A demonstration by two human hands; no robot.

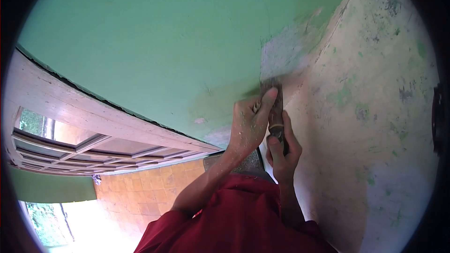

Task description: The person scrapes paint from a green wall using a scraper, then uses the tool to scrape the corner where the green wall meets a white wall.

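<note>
A scraper-like tool (pixel 280 100) with a flat brownish blade and a dark handle touches the wall at the lower edge of a bare grey patch (pixel 281 56). My left hand (pixel 251 122) is closed on the blade part, its thumb lying along the face; green flakes cling to the hand and wrist. Below and to the right, my right hand (pixel 283 152) wraps round the dark handle. Green paint (pixel 154 42) covers the wall to the left of the patch. The blade's far edge is hard to make out.
On the right stands a pale, stained wall (pixel 365 89) with green specks. A white-framed window or door with panes (pixel 93 145) runs along the left. Orange floor tiles (pixel 140 187) show at the lower left, near a bright opening.
</note>
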